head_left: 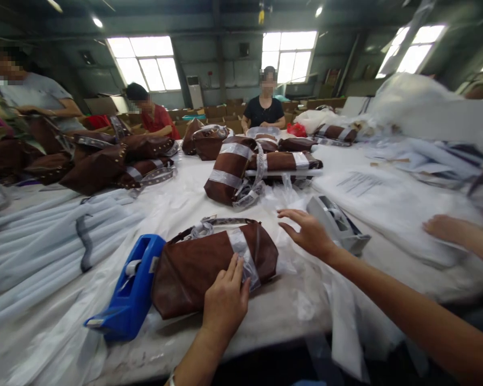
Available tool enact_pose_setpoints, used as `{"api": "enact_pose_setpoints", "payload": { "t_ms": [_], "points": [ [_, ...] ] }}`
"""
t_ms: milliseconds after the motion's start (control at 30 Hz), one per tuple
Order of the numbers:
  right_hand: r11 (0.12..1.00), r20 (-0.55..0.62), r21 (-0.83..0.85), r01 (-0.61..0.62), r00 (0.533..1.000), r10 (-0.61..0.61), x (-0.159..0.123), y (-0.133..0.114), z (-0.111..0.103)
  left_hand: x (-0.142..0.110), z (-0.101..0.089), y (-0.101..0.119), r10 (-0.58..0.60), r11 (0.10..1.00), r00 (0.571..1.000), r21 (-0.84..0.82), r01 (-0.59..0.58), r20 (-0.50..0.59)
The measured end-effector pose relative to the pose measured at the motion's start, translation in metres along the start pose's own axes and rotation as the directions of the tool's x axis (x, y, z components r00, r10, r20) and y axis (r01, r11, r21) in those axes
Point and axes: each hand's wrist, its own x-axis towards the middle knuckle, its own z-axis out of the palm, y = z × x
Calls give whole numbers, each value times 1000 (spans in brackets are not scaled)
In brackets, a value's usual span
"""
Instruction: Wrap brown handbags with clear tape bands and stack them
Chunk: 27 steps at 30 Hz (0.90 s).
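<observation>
1. Brown bag (199,265): lies on its side on the near part of the surface (279,324), a shiny translucent band (236,240) across its right portion.
2. Left-hand grip (227,295): laid on the bag, fingertips touching the lower part of the band; fingers extended and side by side, thumb slightly apart, not clamped.
3. Right-hand grip (308,233): right of the bag, just beside the grey tape dispenser (340,228); thumb and fingers apart, nothing visible between them.
4. Blue tape dispenser (134,300): stands against or just beside the bag's left end.
5. Banded brown bag (229,169): lies beyond the first.
6. Co-worker's hand (443,229): at far right, over white sheeting (370,209).
</observation>
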Motion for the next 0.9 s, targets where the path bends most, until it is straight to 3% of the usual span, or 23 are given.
{"api": "enact_pose_setpoints", "payload": {
  "t_ms": [100, 167, 267, 367, 567, 767, 900],
  "points": [
    [961, -176, -189, -201, 970, 168, -34, 46, -61, 0, 4, -2, 9, 1000, 1000, 15, -9, -19],
    [896, -231, -185, -404, 904, 360, -53, 73, -91, 1, 6, -2, 22, 1000, 999, 21, -21, -33],
    [748, -100, -4, -664, 745, 660, -71, 98, -110, 0, 6, -2, 32, 999, 998, 32, -30, -52],
    [619, 30, 125, -775, 627, 779, -74, 105, -105, 0, 3, -1, 44, 998, 996, 39, -41, -72],
    [467, 90, 339, -817, 522, 848, -63, 106, -96, 0, -1, 0, 56, 998, 993, 14, -55, -105],
    [485, -60, 587, -648, 563, 824, -69, 83, -108, 0, -1, 0, 64, 997, 993, 46, -59, -102],
    [447, -144, 748, -490, 537, 831, -90, 59, -119, 0, 0, -1, 69, 997, 993, 47, -65, -93]
  ]
}}
